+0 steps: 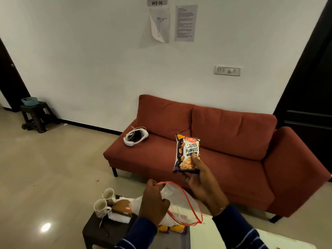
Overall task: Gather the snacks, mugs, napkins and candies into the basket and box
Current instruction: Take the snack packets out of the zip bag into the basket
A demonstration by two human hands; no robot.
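Progress early: right hand [201, 182] grips peanut packet [187, 153], left hand [154, 203] pinches clear bag [181, 203] open; mugs [105, 202], napkins [119, 217] remain on worktop [100, 230].

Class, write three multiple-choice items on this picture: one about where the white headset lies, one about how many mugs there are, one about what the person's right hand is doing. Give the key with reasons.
1. Where does the white headset lie?
A. on the floor
B. on the red sofa's seat
C. on the dark stool

2. How many mugs stand on the low dark table?
A. one
B. two
C. four

3. What is the right hand doing?
A. hanging empty
B. holding a mug
C. holding up a packet of salted peanuts

Key:
1 B: the headset rests on the left end of the sofa seat.
2 B: two mugs stand side by side on the table.
3 C: the right hand grips the peanut packet, while the left hand holds a clear zip bag.
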